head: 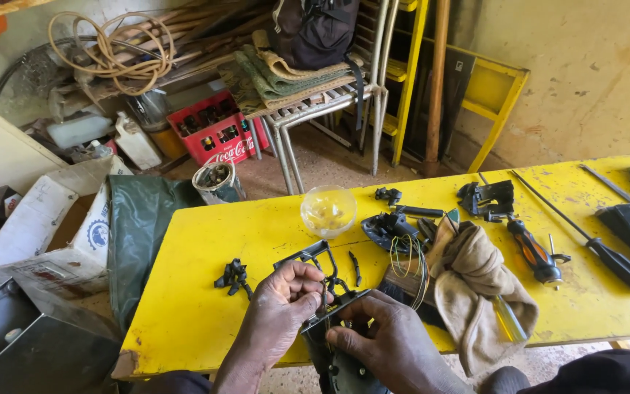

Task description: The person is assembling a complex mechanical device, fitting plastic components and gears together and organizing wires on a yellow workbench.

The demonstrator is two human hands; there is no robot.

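Both hands grasp a black plastic part [333, 321]: left hand [278, 306] pinching, right hand [391, 343] gripping. A red bottle crate [220, 135] sits beyond the yellow table [205, 292].

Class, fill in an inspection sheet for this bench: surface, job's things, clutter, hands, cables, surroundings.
Surface: yellow table, worn and scuffed.
Job's things: black assembly held at the near edge; black frame just behind it.
Clutter: clear bowl, rag, screwdrivers, small black parts.
Hands: left hand pinches at the assembly's top; right hand grips it.
Cables: thin wires by the rag; hose coiled behind.
Surroundings: red crate, cardboard box, metal chair.
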